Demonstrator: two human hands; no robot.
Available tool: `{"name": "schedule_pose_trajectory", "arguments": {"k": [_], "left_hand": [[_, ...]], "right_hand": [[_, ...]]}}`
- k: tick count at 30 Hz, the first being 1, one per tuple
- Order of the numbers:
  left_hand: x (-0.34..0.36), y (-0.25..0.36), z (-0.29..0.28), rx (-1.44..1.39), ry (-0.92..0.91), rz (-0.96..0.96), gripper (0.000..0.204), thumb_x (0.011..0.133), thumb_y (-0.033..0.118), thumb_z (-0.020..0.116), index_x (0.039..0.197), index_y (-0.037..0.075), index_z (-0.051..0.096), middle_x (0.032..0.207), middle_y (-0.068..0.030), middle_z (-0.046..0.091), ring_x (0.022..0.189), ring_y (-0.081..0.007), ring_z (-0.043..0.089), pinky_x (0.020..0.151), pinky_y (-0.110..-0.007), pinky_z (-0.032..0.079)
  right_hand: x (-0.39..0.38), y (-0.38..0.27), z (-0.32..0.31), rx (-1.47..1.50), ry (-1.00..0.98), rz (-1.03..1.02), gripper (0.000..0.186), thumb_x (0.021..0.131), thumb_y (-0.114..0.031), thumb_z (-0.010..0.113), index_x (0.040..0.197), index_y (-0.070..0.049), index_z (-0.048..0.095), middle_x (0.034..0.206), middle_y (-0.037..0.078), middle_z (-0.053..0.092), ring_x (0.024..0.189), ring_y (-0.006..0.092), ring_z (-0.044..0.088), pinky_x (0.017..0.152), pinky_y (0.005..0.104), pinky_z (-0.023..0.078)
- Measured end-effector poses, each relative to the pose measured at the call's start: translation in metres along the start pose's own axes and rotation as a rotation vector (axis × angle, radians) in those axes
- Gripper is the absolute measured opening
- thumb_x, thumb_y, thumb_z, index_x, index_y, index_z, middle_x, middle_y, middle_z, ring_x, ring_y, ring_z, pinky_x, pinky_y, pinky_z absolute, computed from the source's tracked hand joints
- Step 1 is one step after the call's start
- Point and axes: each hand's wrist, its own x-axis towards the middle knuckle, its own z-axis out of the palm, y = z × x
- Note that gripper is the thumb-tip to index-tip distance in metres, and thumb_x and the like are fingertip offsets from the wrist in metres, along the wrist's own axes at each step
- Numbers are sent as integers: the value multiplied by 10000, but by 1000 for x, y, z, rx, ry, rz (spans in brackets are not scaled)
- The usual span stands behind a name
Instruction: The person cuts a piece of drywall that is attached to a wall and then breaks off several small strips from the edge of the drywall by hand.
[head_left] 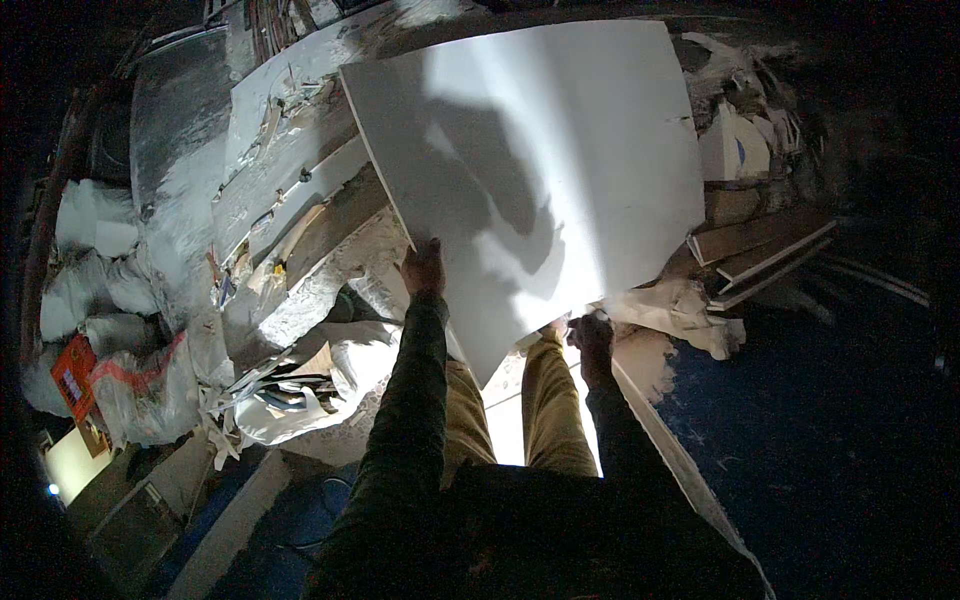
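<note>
A large white flat board (625,150), perhaps plasterboard, is held up tilted in front of me, crossed by a bright band of light and dark shadows. My left hand (424,268) is closed on its left edge, the thumb lying on the white face. Just below the board's lower right edge is my right hand (592,332), its fingers curled. Whatever sits in that right hand is too dark and small to make out, and I cannot tell whether it touches the board. My legs in tan trousers (556,420) show beneath the board.
Broken boards and rubble (290,220) heap up at the left and behind. Filled white sacks (140,385) stand at the far left beside an orange-red box (75,375). An open white bag of scraps (290,410) lies by my left arm. Stacked board pieces (765,250) lie at the right.
</note>
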Motion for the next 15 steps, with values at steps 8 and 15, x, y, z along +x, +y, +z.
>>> {"name": "schedule_pose_trajectory", "arguments": {"k": [8, 15], "left_hand": [[11, -13, 6, -350, -37, 25, 400, 876, 180, 569, 1212, -23, 491, 1139, -188, 606, 1049, -316, 581, 919, -399, 426], [12, 3, 7, -180, -21, 59, 413, 884, 185, 534, 1236, -22, 470, 1128, -246, 592, 1043, -376, 576, 894, -409, 449]], "right_hand": [[32, -12, 165, -46, -252, -56, 190, 921, -253, 568, 858, -97, 480, 648, 2, 446, 510, 90, 390, 464, 241, 317], [50, 6, 201, 55, -296, -30, 185, 932, -255, 544, 868, -96, 473, 636, -6, 401, 529, 92, 380, 467, 246, 298]]}}
